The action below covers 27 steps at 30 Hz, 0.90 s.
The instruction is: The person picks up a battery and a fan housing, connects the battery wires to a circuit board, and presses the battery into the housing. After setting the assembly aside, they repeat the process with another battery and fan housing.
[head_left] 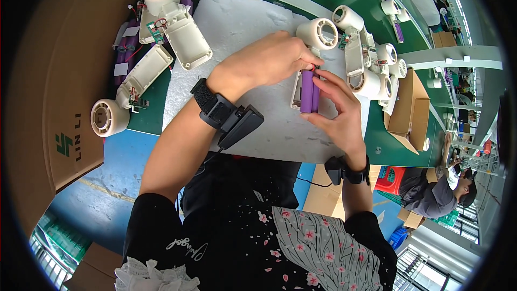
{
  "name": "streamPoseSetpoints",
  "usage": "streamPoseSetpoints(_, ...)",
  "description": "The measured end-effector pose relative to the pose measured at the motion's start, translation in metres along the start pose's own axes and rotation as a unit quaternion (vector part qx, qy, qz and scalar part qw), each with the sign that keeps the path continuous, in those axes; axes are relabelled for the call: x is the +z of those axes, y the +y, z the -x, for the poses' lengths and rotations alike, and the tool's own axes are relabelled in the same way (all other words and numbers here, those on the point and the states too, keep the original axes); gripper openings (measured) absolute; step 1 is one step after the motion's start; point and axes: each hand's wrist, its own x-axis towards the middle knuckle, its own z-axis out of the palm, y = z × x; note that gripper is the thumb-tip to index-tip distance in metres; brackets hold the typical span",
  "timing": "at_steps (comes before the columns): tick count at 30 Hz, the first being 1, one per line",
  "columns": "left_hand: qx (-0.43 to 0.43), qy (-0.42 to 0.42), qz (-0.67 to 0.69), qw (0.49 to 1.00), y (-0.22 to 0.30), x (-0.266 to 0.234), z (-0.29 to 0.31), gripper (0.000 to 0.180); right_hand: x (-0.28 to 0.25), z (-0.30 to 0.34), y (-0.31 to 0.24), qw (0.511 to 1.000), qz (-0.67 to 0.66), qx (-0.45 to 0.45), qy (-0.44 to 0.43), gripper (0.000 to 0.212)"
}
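A purple two-cell battery pack stands out over the open handle shell of a cream-white handheld fan, on a white foam sheet. My right hand grips the pack from the right, its thumb at the lower end and its fingers along the upper side. From the left, my left hand reaches across with thumb and fingertips pinched at the pack's upper end. A bit of red, perhaps wire, shows by those fingertips; what they pinch is mostly hidden. The shell's edge shows left of the pack.
Open fan housings with green circuit boards lie at the left, beside more purple batteries. Further fan parts are piled at the right near an open cardboard box. A large carton borders the left side. Another person sits far right.
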Motion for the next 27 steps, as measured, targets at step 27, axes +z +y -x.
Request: streamPoseSetpoints(27, 0.005, 0.02, 0.014, 1.0, -0.004, 0.003, -0.001, 0.02, 0.003, -0.005, -0.017, 0.994, 0.111, -0.002, 0.004, 0.052)
